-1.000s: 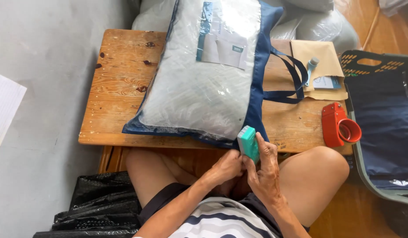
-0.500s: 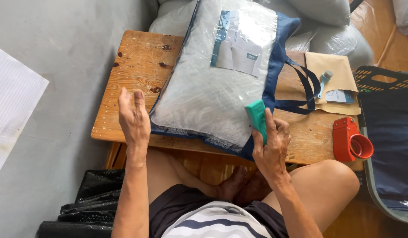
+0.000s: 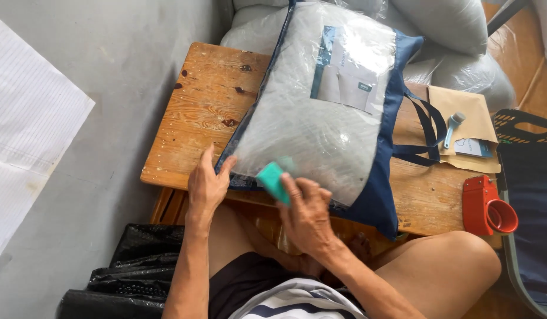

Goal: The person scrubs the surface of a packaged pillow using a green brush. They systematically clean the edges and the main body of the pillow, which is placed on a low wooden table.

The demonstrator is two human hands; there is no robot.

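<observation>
Left hand point(image 3: 207, 184), fingers spread, has come down onto the clear blue-trimmed zip bag point(image 3: 320, 112) at its seven o'clock corner. Right hand point(image 3: 306, 214) now presses the teal block point(image 3: 272, 179) it grips against the plastic.

Layout on your worktop point(image 3: 190, 118)

The pillow bag point(image 3: 320, 118) lies across the middle. Your left hand point(image 3: 205, 186) rests at its near corner, your right hand point(image 3: 306, 212) beside it holds a small block point(image 3: 272, 180), seemingly against the bag. Right: envelope point(image 3: 468, 112), tape dispenser point(image 3: 486, 207).

Red tape dispenser point(image 3: 488, 208) on wooden table point(image 3: 193, 118) w/ tan envelopes point(image 3: 471, 127); black bags point(image 3: 122, 266) below.
</observation>
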